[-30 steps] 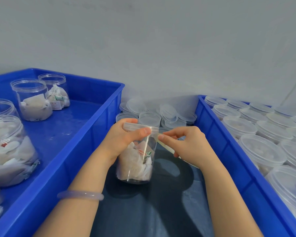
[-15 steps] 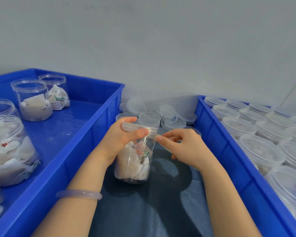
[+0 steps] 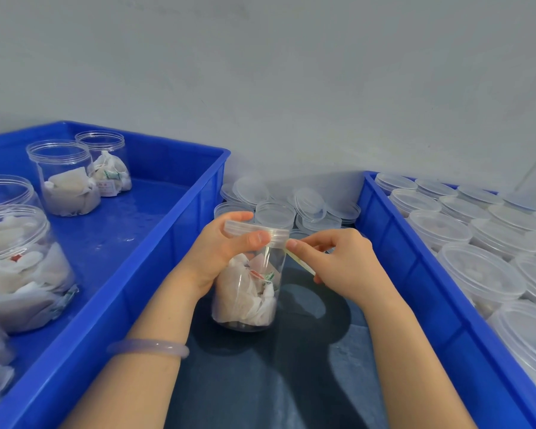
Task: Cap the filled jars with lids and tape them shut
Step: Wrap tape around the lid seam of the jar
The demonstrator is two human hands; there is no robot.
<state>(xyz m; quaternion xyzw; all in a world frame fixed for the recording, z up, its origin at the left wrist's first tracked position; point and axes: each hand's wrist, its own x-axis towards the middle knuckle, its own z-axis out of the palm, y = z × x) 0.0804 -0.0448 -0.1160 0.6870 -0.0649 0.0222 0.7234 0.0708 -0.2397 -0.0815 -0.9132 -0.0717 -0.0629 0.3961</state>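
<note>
A clear plastic jar [image 3: 245,295] filled with white sachets stands tilted on the dark surface between two blue crates. A clear lid [image 3: 254,231] sits on its mouth. My left hand [image 3: 220,252] grips the jar near the top, thumb pressed against the lid's rim. My right hand [image 3: 338,261] pinches a strip of clear tape [image 3: 297,258] that runs from the lid's right edge down toward my palm.
The left blue crate [image 3: 155,261] holds several open filled jars [image 3: 65,181]. The right blue crate [image 3: 415,274] is packed with several lidded jars [image 3: 477,274]. Loose clear lids [image 3: 310,202] lie piled behind the jar against the grey wall.
The jar has tilted and shifted slightly left. My right hand has moved closer to the lid's rim with the tape.
</note>
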